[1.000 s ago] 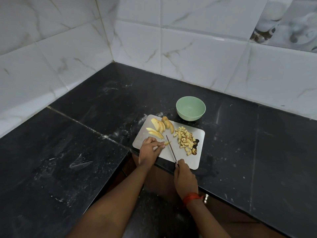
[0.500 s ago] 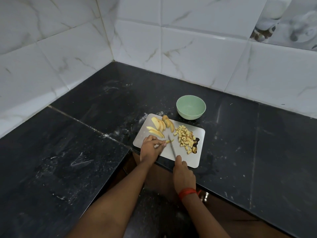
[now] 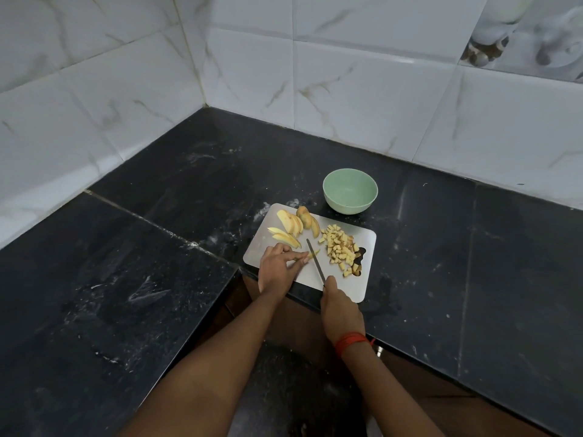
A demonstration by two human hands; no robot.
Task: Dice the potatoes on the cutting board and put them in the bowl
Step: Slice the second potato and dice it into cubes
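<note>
One change: right hand (image 3: 341, 310) slid knife (image 3: 315, 261) forward across potato strip (image 3: 317, 252).

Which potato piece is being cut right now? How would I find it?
Look at the pale rectangular cutting board at the edge of the black stone counter. Near its middle, the left hand holds a thin yellow potato strip beside the narrow knife. It lies alone, unlike the fanned slices behind and the heap of small cubes to the right.
</note>
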